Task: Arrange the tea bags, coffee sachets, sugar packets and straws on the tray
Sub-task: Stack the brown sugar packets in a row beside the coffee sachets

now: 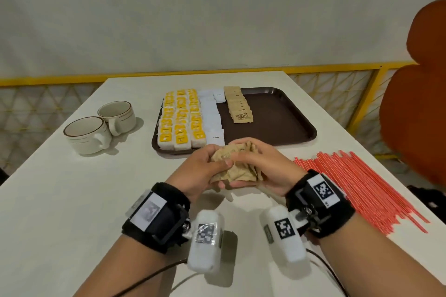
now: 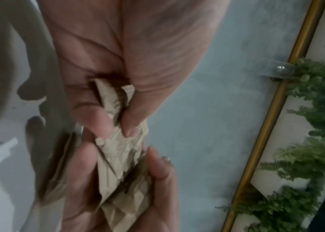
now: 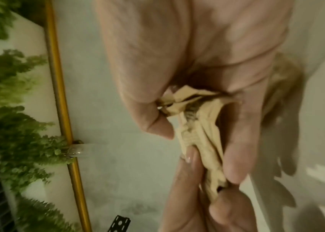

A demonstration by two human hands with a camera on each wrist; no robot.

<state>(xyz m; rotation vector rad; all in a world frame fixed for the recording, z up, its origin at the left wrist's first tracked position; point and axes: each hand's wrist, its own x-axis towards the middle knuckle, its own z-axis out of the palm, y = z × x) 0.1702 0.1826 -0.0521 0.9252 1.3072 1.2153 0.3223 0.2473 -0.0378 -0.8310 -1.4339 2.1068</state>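
Above the tabletop (image 1: pixel 72 200), brown packets (image 1: pixel 235 167) are being gripped by curled fingers (image 1: pixel 217 164) of both hands and, seemingly, should be squared before being laid on the tray (image 1: pixel 277 116).

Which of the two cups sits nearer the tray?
The farther cup, behind and right of the other cup; it stands closer to the tray.

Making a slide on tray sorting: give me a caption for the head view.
Both hands, left hand and right hand, grip a bunch of brown sugar packets before the half-filled tray.
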